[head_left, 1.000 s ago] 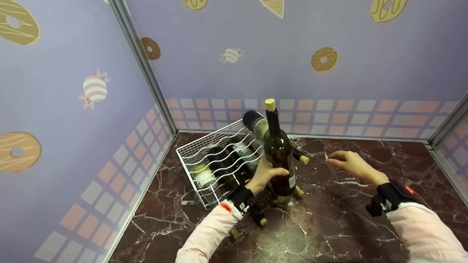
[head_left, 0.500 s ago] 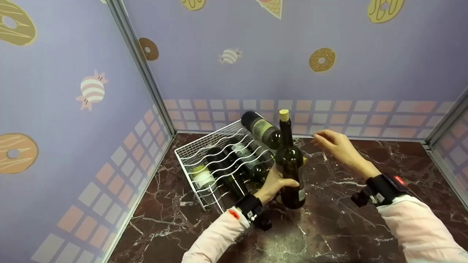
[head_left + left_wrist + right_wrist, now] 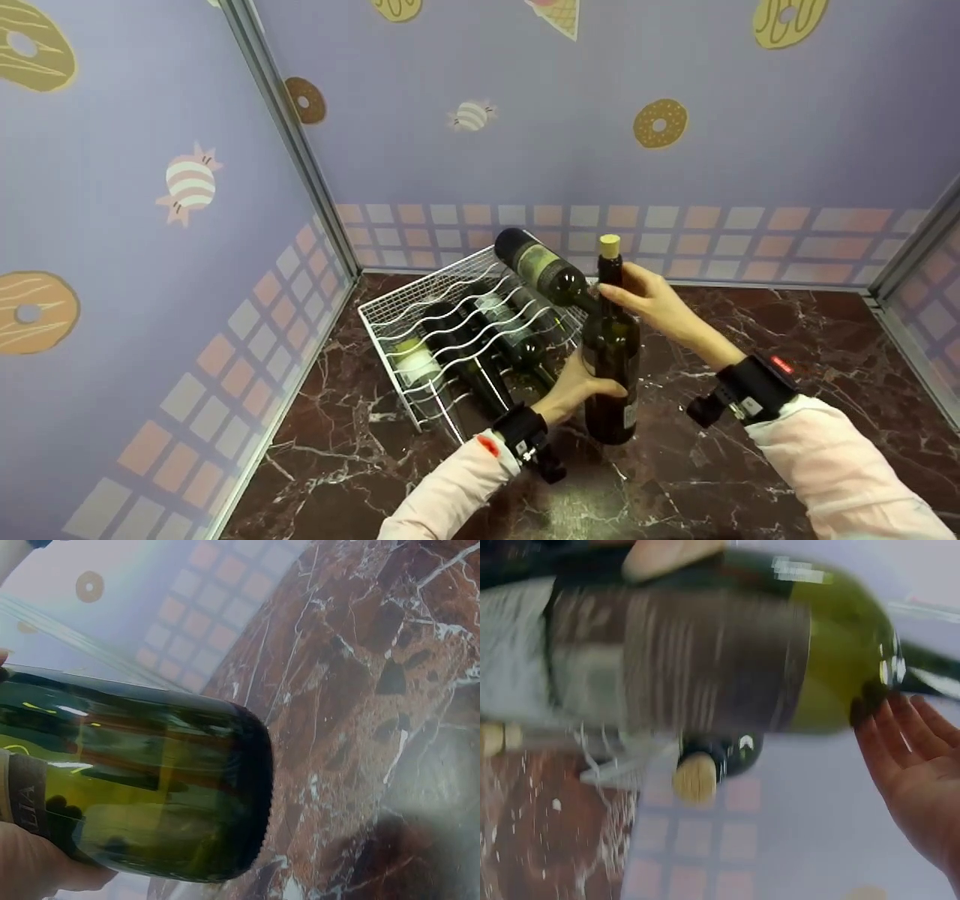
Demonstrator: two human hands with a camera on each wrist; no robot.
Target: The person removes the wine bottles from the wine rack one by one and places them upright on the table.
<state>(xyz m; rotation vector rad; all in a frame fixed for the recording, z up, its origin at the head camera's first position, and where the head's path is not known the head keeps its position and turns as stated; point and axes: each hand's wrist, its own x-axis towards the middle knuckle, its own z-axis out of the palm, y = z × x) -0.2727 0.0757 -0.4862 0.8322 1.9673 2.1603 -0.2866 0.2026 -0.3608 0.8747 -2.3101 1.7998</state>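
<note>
A dark green wine bottle [image 3: 611, 345] with a pale cork stands nearly upright above the counter. My left hand [image 3: 581, 386] grips its body low down, thumb across the front. At the neck, my right hand [image 3: 652, 300] has its thumb in front and its fingers behind. The right wrist view, blurred, has this right hand [image 3: 915, 765] with fingertips against the bottle's shoulder. The glass base of the wine bottle [image 3: 172, 780] fills much of the left wrist view. Left of the hands sits a white wire wine rack [image 3: 397, 375] with wavy bars, holding several bottles.
Another wine bottle [image 3: 536, 262] lies tilted across the rack's far end, its neck pointing at the held bottle. The dark red marble counter [image 3: 720, 450] extends to the right. Patterned walls [image 3: 480, 165] stand behind and to the left.
My left hand has carried the wine bottle right and slightly down, away from the rack. My right hand has come in from the right and now meets the bottle's neck.
</note>
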